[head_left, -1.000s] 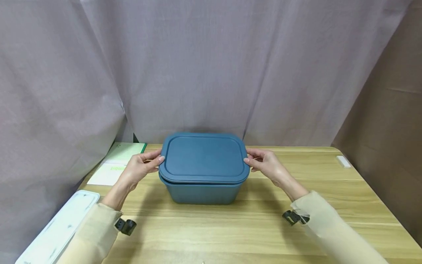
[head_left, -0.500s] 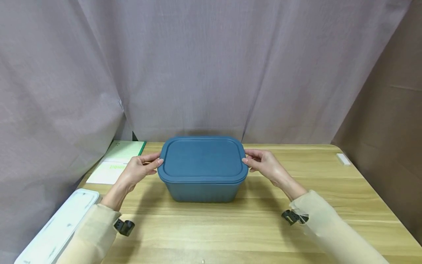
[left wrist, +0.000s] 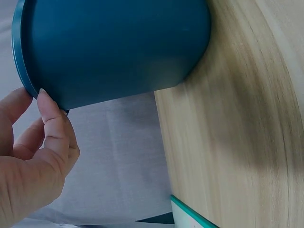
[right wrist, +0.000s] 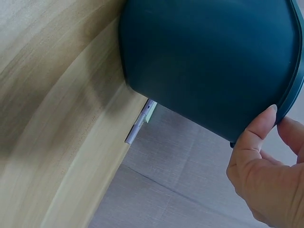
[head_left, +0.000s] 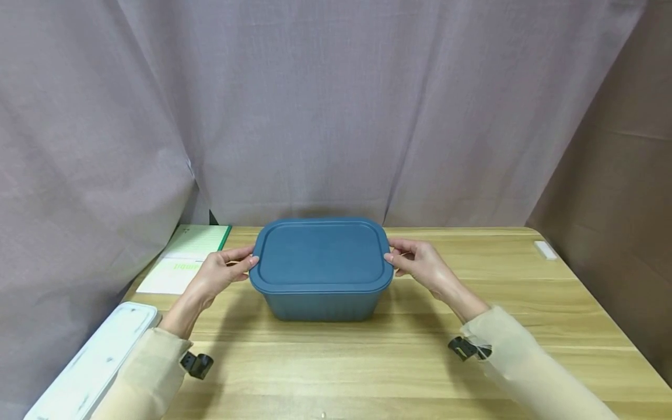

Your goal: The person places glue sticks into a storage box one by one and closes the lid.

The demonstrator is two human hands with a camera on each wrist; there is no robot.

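Observation:
A dark blue rectangular box [head_left: 321, 306] stands on the wooden table [head_left: 367, 367] with its matching lid [head_left: 321, 254] lying flat on top. My left hand [head_left: 223, 271] pinches the lid's left edge, thumb on top. My right hand [head_left: 417, 262] pinches the right edge the same way. In the left wrist view the thumb of my left hand [left wrist: 38, 152] touches the lid rim [left wrist: 21, 57] above the box wall [left wrist: 118, 47]. The right wrist view shows my right hand [right wrist: 266, 166] at the rim [right wrist: 292, 99] beside the box wall [right wrist: 204, 61].
A green and white paper pad [head_left: 189, 256] lies at the table's back left. A long white case [head_left: 94, 361] sits at the front left corner. A small white block [head_left: 545, 249] rests near the right edge. A grey curtain [head_left: 336, 105] hangs close behind the table.
The lid has come down from slightly above the box to sit flat on its rim. Both hands went down with it and still hold its edges.

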